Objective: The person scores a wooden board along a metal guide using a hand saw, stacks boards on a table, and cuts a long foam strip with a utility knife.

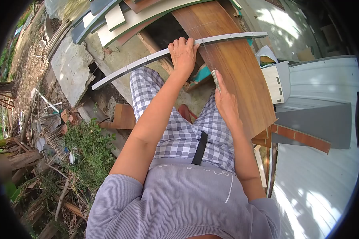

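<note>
A long, narrow grey strip with evenly spaced cross marks lies across a brown wood-grain board, its left end reaching out past the board. My left hand grips the strip near its middle, fingers curled over its far edge, beside the board's left edge. In my right hand is a slim, pale tool, held over the board a little nearer to me than the strip. The lens makes the strip look bowed. The tool's tip is too small to make out.
Stacked boards lie at the back left, beside a broken concrete slab. Green plants and dry debris are on the left. Corrugated metal sheeting is at the right, with a grey panel and a reddish-brown strip.
</note>
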Demonstrator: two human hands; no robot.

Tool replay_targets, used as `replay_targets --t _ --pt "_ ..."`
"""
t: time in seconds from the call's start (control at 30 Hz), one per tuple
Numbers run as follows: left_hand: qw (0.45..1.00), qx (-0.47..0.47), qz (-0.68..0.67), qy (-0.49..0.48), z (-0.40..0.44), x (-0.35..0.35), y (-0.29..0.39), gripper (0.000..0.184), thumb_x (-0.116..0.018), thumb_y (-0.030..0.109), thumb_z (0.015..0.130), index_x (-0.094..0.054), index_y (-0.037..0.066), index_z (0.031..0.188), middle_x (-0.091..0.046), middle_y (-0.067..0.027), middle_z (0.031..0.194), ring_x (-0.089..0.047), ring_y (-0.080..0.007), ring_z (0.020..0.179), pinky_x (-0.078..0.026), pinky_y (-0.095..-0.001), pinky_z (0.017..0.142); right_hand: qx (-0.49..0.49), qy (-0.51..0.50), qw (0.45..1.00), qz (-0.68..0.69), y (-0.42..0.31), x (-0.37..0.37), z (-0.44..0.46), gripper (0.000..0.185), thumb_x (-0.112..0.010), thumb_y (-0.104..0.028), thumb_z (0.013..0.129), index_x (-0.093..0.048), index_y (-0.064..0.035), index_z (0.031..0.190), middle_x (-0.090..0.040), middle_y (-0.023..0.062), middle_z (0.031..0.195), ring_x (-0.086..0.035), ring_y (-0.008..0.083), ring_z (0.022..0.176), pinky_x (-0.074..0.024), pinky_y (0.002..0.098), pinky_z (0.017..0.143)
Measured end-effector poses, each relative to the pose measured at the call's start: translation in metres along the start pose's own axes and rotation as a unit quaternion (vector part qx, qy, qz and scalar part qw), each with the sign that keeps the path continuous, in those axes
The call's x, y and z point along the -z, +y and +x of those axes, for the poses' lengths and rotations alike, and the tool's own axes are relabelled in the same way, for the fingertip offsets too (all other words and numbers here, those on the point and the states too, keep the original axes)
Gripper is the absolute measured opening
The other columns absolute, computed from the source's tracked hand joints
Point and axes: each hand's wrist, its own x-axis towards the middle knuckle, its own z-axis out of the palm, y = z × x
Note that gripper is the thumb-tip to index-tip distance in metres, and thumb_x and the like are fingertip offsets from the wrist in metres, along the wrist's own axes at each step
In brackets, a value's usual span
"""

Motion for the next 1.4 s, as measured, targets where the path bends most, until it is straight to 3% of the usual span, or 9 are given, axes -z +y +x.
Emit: replay_targets --t 0.2,0.27,0.37,0.47,0.67,0.87,1.1,1.33,1.4 --pt "1.000 -0.013 0.003 0.018 0.000 -0.001 -0.002 0.019 -0.065 0.029 0.086 -0.064 0.012 0.094 -0.057 -0.0063 0.086 -0.054 -0.0254 0.083 -0.035 -0.0395 0.076 0.034 0.050 0.997 0.038 0.014 -0.002 -0.035 0.066 -0.049 -0.014 0.093 -0.023 -0.0349 0.150 -0.066 0.0244 0.084 -0.064 0.0442 0.076 -0.0473 0.0535 0.068" --pt "1.000 0.001 0.010 0.001 0.001 0.002 -0.001 0.019 -0.065 0.029 0.085 -0.064 0.013 0.094 -0.057 -0.0061 0.086 -0.054 -0.0256 0.083 -0.036 -0.0397 0.077 -0.020 -0.020 0.999 0.029 -0.001 0.006 -0.002 0.066 -0.050 -0.015 0.092 -0.023 -0.0343 0.150 -0.066 0.0250 0.082 -0.064 0.0444 0.076 -0.0477 0.0536 0.069" --pt "1.000 -0.004 -0.007 0.008 0.000 -0.001 -0.001 0.018 -0.066 0.028 0.084 -0.061 0.011 0.090 -0.055 -0.0072 0.086 -0.051 -0.0257 0.084 -0.035 -0.0403 0.078 0.048 0.042 0.998 0.002 -0.011 -0.007 0.056 0.066 -0.051 -0.016 0.092 -0.023 -0.0338 0.150 -0.066 0.0257 0.080 -0.064 0.0448 0.076 -0.0478 0.0544 0.069" --pt "1.000 -0.004 -0.001 0.005 0.000 -0.002 0.000 0.019 -0.066 0.028 0.084 -0.061 0.011 0.090 -0.055 -0.0072 0.087 -0.051 -0.0257 0.084 -0.035 -0.0404 0.078 0.040 0.030 0.999 0.005 -0.027 -0.003 0.081 0.066 -0.051 -0.017 0.092 -0.023 -0.0332 0.150 -0.066 0.0254 0.079 -0.064 0.0450 0.075 -0.0479 0.0549 0.069" --pt "1.000 0.002 0.016 0.006 -0.001 -0.001 0.001 0.019 -0.065 0.030 0.085 -0.064 0.013 0.094 -0.058 -0.0050 0.086 -0.054 -0.0247 0.082 -0.036 -0.0392 0.076 -0.016 -0.017 1.000 0.013 -0.004 0.004 0.014 0.066 -0.050 -0.015 0.092 -0.024 -0.0339 0.149 -0.067 0.0249 0.085 -0.064 0.0449 0.078 -0.0479 0.0534 0.072" --pt "1.000 0.004 0.019 -0.007 0.000 0.001 0.001 0.019 -0.065 0.030 0.085 -0.064 0.013 0.094 -0.058 -0.0052 0.087 -0.054 -0.0250 0.083 -0.035 -0.0396 0.077 0.015 0.023 0.998 0.061 0.016 -0.003 -0.032 0.065 -0.049 -0.012 0.094 -0.025 -0.0346 0.150 -0.065 0.0283 0.093 -0.063 0.0469 0.079 -0.0471 0.0518 0.071" --pt "1.000 0.006 -0.003 0.008 0.001 -0.001 0.002 0.018 -0.066 0.028 0.084 -0.061 0.011 0.089 -0.055 -0.0077 0.087 -0.051 -0.0261 0.084 -0.035 -0.0405 0.078 0.046 0.033 0.998 0.015 -0.030 -0.006 0.093 0.061 -0.045 -0.020 0.095 -0.022 -0.0326 0.150 -0.063 0.0309 0.088 -0.061 0.0490 0.080 -0.0454 0.0557 0.070" --pt "1.000 0.003 0.006 0.006 -0.002 -0.002 0.002 0.019 -0.066 0.029 0.085 -0.063 0.012 0.091 -0.057 -0.0064 0.088 -0.053 -0.0253 0.084 -0.035 -0.0401 0.077 -0.021 -0.014 1.000 0.019 0.005 -0.002 -0.003 0.065 -0.050 -0.014 0.093 -0.024 -0.0335 0.149 -0.066 0.0255 0.083 -0.064 0.0444 0.077 -0.0477 0.0539 0.070" --pt "1.000 0.002 0.014 0.008 -0.002 -0.002 0.001 0.019 -0.065 0.030 0.085 -0.064 0.013 0.093 -0.059 -0.0057 0.087 -0.054 -0.0249 0.083 -0.035 -0.0395 0.077 0.029 0.051 0.998 0.038 0.022 -0.014 -0.028 0.065 -0.050 -0.014 0.093 -0.025 -0.0337 0.149 -0.066 0.0244 0.082 -0.064 0.0442 0.075 -0.0475 0.0536 0.068"
